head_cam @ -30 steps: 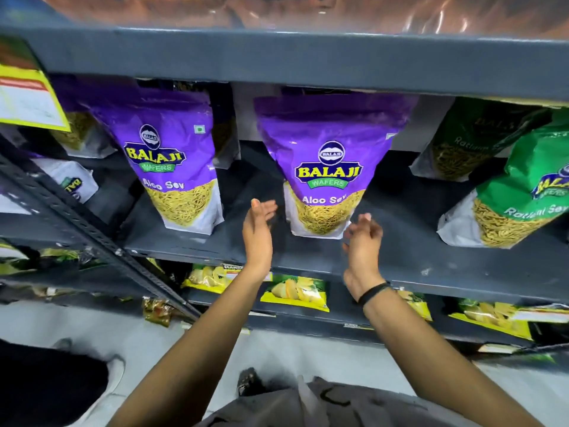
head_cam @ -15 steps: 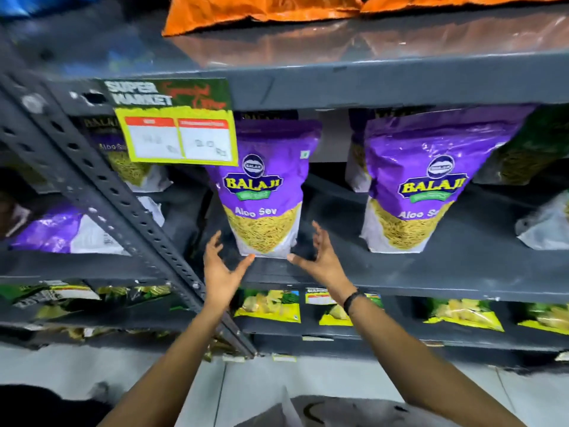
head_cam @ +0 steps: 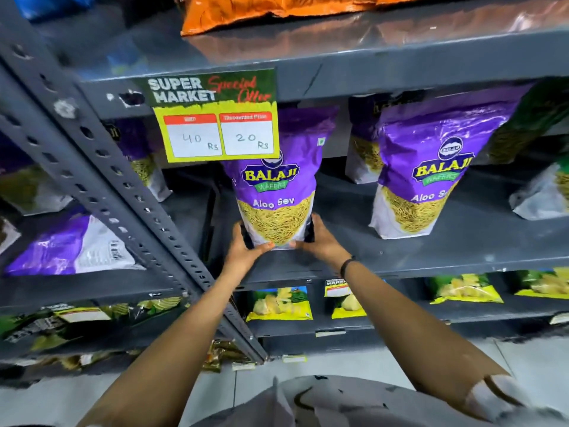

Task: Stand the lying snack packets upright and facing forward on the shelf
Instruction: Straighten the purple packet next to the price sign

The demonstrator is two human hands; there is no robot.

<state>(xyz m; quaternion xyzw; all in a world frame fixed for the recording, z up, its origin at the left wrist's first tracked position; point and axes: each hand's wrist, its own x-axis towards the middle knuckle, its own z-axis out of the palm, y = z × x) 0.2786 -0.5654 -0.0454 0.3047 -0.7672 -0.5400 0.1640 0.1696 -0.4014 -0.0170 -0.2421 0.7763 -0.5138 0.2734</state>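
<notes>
A purple Aloo Sev packet (head_cam: pixel 278 186) stands upright and faces forward on the grey shelf (head_cam: pixel 431 257), its top behind a yellow price tag (head_cam: pixel 215 118). My left hand (head_cam: pixel 246 249) grips its lower left corner and my right hand (head_cam: pixel 318 241) grips its lower right corner. A second purple Aloo Sev packet (head_cam: pixel 428 167) stands upright to the right. On the neighbouring bay at left, a purple packet (head_cam: pixel 74 246) lies flat with its back and barcode showing.
A slotted grey upright post (head_cam: pixel 101 180) runs diagonally between the two bays. More purple packets (head_cam: pixel 363 149) stand at the back. Green packets (head_cam: pixel 538 186) sit at the far right, orange bags (head_cam: pixel 271 10) on the shelf above, yellow-green packets (head_cam: pixel 278 303) below.
Both hands left the right-hand packet, moved left to the packet under the price tag and closed on its bottom corners. The view shifted left and upward.
</notes>
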